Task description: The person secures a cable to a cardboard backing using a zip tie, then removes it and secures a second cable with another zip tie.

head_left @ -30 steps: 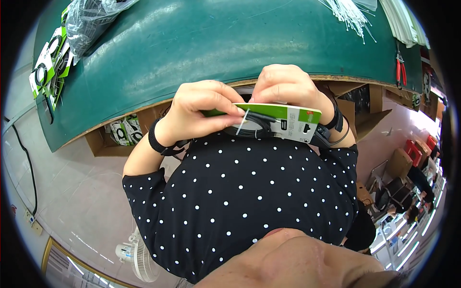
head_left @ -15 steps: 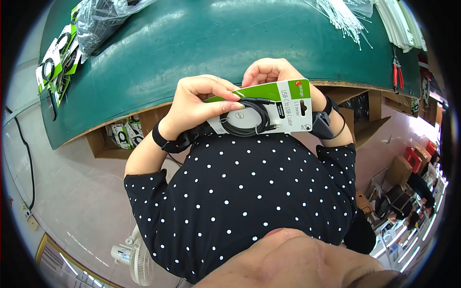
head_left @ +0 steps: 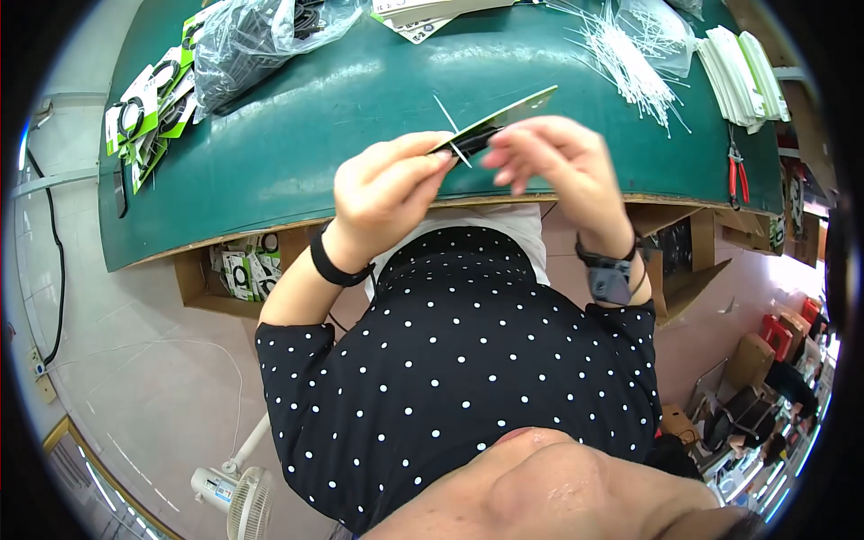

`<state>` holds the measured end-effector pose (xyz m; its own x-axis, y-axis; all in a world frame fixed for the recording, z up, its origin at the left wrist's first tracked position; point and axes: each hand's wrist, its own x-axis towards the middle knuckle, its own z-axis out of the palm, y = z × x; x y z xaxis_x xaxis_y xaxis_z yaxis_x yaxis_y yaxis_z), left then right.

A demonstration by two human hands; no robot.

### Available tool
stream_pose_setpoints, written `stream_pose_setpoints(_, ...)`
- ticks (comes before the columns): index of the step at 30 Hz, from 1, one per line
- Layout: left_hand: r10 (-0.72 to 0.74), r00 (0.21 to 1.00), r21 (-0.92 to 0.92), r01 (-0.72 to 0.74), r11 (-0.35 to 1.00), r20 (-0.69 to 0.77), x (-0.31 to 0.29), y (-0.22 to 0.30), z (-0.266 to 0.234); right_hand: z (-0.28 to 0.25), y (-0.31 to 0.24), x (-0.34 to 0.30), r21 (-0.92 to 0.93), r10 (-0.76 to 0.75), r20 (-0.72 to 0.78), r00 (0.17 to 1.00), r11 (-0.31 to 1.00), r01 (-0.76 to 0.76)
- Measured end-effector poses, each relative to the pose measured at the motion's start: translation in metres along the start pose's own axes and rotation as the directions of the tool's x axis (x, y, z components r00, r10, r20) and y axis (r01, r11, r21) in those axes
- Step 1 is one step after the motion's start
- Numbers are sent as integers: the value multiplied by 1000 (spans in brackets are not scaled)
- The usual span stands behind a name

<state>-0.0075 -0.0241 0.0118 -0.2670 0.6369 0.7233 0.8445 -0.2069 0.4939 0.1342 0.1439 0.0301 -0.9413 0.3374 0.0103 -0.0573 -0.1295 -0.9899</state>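
My left hand (head_left: pixel 391 184) pinches the near-left end of a green and white package card (head_left: pixel 517 110) between thumb and fingers. The card is tilted almost edge-on above the table. A coil of black cable (head_left: pixel 479 141) lies against its near side. One white cable tie (head_left: pixel 447 114) sticks out on both sides of the card, close to my left fingertips. My right hand (head_left: pixel 567 166) hovers just right of the coil, its bent fingers apart and slightly blurred, with nothing seen in them.
The green table (head_left: pixel 297 153) carries carded cables (head_left: pixel 148 112) and a grey plastic bag (head_left: pixel 243 58) at left. A stack of cards (head_left: pixel 432 11), loose white cable ties (head_left: pixel 621 67), more cards (head_left: pixel 733 81) and red-handled pliers (head_left: pixel 738 175) lie farther back and right. Below the edge stands a carton (head_left: pixel 202 283).
The card has turned from facing up to nearly edge-on and moved away from my body. A white cable tie now shows through it. My right hand has come round to its right side.
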Motion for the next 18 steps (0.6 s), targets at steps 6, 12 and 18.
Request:
stream_pose_setpoints(6, 113, 988, 208, -134, 969, 109, -17, 0, 9, 18, 20, 7, 180, 343, 121, 932, 915, -360)
stream_pose_setpoints(12, 150, 983, 226, -171, 959, 110, -24, -4, 10, 13, 31, -9, 92, 352, 272, 895, 917, -389)
stream_pose_setpoints(18, 173, 974, 222, -203, 954, 149, -28, -2, 12, -4, 26, -29, -32, 325, 387, 863, 940, -339)
